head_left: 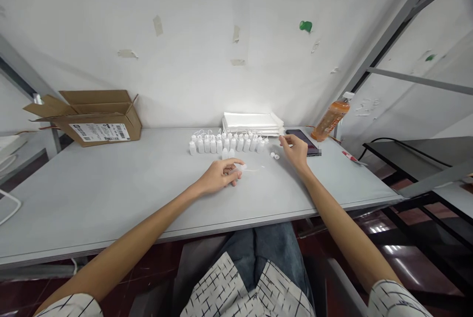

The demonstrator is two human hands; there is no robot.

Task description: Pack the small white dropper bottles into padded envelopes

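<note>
Sorting small bottles: most stand in rows, few pieces loose

Left hand (221, 175) is curled around a small white bottle (239, 168) and rests on the table (111, 194) near its middle. Right hand (296, 150) is at its 2 o'clock, fingers half bent, thumb close to forefinger; cannot tell whether it pinches anything. Two small white pieces (274, 155) lie at that hand's 9 o'clock. Standing bottles (221, 143) are in rows at the left hand's 12 o'clock (tops look fitted, too small to be sure). Judgement: the bulk is done, and only the held bottle and the loose pieces are left. Phone (303, 141) is just beyond the right hand. Cardboard box (96, 117) is at 10 o'clock.
</note>
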